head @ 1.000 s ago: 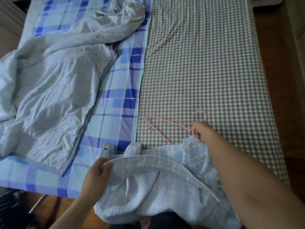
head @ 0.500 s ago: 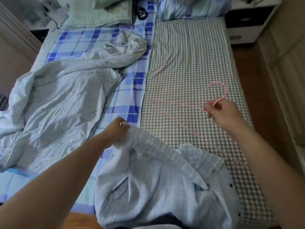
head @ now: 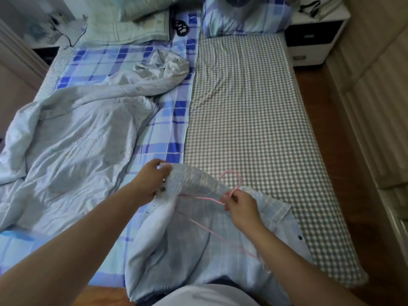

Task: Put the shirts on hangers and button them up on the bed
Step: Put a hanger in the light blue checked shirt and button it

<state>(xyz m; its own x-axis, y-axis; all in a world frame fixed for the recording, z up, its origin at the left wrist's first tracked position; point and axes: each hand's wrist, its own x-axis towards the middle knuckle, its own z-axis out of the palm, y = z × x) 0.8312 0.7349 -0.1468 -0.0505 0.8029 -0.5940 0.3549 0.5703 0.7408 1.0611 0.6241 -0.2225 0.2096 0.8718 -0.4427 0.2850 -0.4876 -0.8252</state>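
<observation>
View from the head camera over the near end of a bed (head: pixel 254 120). A pale blue shirt (head: pixel 194 244) lies at the near edge, straddling the seam between a blue plaid sheet (head: pixel 170 120) on the left and a grey checked sheet (head: pixel 249 102) on the right, its lower part hanging toward the viewer. The left hand (head: pixel 152 182) grips the shirt's collar edge, fingers curled round the fabric and lifting it off the bed. The right hand (head: pixel 240 204) pinches a thin pink hanger (head: pixel 212 200) at the base of its hook; the hook rises just beyond the collar, one arm runs left under the lifted fabric, and the other slants toward the near right inside the open shirt. Dark buttons show along the shirt's right front edge, unfastened. A crumpled pale quilt (head: pixel 72 138) covers the left half of the bed, well apart from the shirt. At the far end lie a blue plaid pillow (head: pixel 247 21) and a folded green blanket (head: pixel 128 27). A white bedside cabinet (head: pixel 309 49) stands at the far right on a wooden floor (head: pixel 344 164).
</observation>
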